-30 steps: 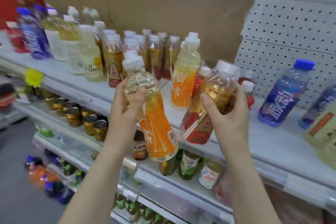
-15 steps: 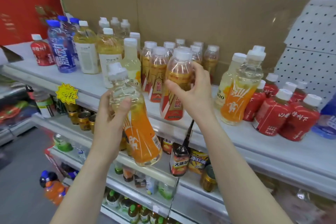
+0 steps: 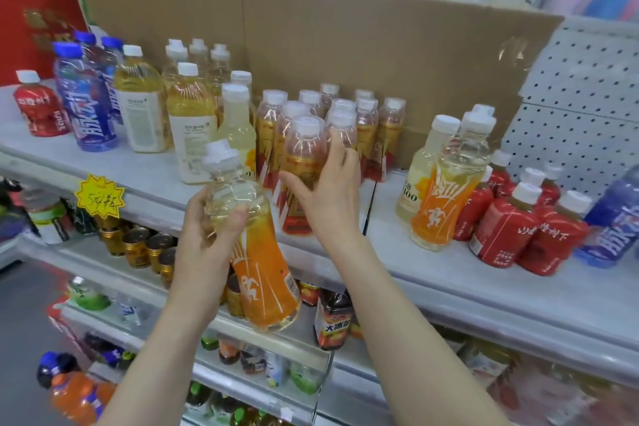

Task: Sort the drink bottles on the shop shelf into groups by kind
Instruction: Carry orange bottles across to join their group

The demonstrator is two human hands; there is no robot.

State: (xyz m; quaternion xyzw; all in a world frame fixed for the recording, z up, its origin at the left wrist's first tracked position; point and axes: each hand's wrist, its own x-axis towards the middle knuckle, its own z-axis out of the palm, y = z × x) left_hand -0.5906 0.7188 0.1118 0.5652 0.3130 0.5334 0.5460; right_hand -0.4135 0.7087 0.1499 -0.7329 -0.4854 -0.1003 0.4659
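Shelf (image 3: 138, 180) at chest height, grey, with a brown cardboard sheet (image 3: 345, 45) standing along its back.

Left hand (image 3: 207, 235) grips an orange-label bottle (image 3: 256, 252) around its clear upper part, thumb across the front. Bottle is tilted, white cap up and to the left, base down and to the right, held in the air in front of the shelf edge, not touching the shelf.

Right hand (image 3: 328, 194) is wrapped around a red-and-gold bottle (image 3: 304, 176), fingers on its right side, thumb on its left. This bottle stands upright at the front of a cluster of like bottles (image 3: 345, 121) in the middle of the shelf. Whether its base rests fully on the shelf: cannot tell, hand and label hide it.

Left part of the shelf: a red bottle (image 3: 39, 104), blue bottles (image 3: 86, 100) beside it, then yellow bottles with white labels (image 3: 145, 104), more of them behind.

Right part: a second orange-label bottle (image 3: 449, 183) upright, a pale bottle (image 3: 422, 169) just beside it on its left. Further right a group of red bottles (image 3: 511, 221) with white caps, then a blue bottle (image 3: 612, 218) at the frame edge.

Yellow star-shaped price tag (image 3: 99, 196) hangs on the shelf front. Gold cans (image 3: 141, 245) on the shelf below.
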